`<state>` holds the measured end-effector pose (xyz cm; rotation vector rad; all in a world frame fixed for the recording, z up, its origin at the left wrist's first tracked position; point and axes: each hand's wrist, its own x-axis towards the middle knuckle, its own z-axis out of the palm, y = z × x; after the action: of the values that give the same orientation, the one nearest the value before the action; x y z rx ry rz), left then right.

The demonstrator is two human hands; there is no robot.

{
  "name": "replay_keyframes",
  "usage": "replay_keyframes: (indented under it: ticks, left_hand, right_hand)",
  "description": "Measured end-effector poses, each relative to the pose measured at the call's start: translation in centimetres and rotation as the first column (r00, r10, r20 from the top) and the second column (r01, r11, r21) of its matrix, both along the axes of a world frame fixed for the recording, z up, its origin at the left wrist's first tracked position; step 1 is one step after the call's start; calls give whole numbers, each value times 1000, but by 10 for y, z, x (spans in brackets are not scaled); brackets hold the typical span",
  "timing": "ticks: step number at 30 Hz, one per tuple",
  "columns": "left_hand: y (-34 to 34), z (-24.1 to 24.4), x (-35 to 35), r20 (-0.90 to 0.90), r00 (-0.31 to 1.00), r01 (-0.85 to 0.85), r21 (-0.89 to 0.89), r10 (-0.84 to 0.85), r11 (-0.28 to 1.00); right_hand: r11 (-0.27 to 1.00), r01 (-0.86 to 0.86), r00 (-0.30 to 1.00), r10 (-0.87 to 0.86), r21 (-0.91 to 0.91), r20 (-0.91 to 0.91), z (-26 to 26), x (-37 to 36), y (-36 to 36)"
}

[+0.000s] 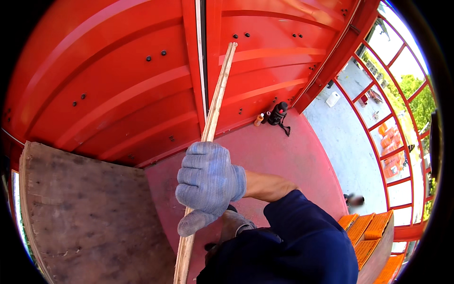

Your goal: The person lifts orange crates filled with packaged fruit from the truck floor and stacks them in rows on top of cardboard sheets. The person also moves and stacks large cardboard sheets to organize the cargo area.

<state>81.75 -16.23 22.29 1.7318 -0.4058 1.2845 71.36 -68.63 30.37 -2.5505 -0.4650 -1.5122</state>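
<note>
My right hand (207, 181), in a blue-grey knitted glove, is closed around a long, narrow, rough-edged length of wood (220, 88). The wood may be one piece or several strips together. It slants from the bottom edge up in front of the red corrugated metal doors (131, 81); whether its far end touches them I cannot tell. The back of the hand faces me, the thumb nearest my body. My left hand is out of view. At the left lies a stack of brown plywood sheets (92, 209), below and beside the hand.
A black flask with a strap (278, 113) and an orange drink bottle (259, 120) stand by the doors on the red floor (283, 152). Orange plastic crates (365, 227) are at the lower right. Beyond a red metal frame (390, 156) lie orange sacks (392, 149). A person (354, 200) is partly visible outside.
</note>
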Motion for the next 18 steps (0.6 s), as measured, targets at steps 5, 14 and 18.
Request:
replay_keyframes:
  ticks: [5, 14, 18]
  left_hand:
    - [-17, 2, -15, -93, 995, 22, -43, -26, 999]
    - [-33, 22, -63, -250, 968, -84, -183, 36, 980]
    - [-29, 24, -29, -274, 954, -179, -188, 123, 966]
  right_hand:
    - [994, 98, 994, -101, -54, -48, 5, -46, -44]
    - [881, 472, 878, -467, 26, -105, 15, -173, -104]
    - [830, 556, 831, -555, 46, -28, 12, -207, -141]
